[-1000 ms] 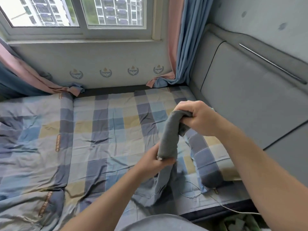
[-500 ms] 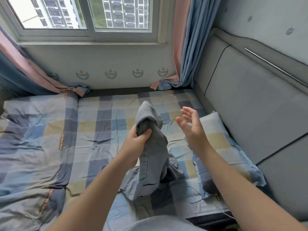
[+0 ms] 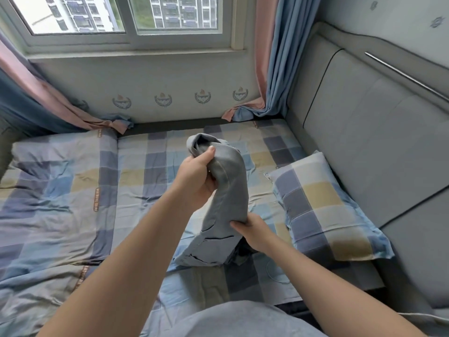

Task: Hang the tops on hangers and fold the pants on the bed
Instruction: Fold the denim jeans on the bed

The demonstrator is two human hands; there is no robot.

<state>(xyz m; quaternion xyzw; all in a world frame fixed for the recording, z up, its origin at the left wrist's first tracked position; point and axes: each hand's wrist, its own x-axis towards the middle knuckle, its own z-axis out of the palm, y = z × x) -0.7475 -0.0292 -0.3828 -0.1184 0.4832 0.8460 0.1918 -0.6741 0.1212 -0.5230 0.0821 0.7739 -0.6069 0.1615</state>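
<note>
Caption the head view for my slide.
Left hand grips the top of grey pants, right hand holds them lower, over the checked bed.

Matt grey cloth pants (image 3: 228, 190); creased checked cotton-like bedsheet (image 3: 73, 190); padded headboard (image 3: 364, 154).

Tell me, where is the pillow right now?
In the head view, the checked pillow lies on the right side of the bed, beside the grey padded headboard, just right of the grey pants.
</note>
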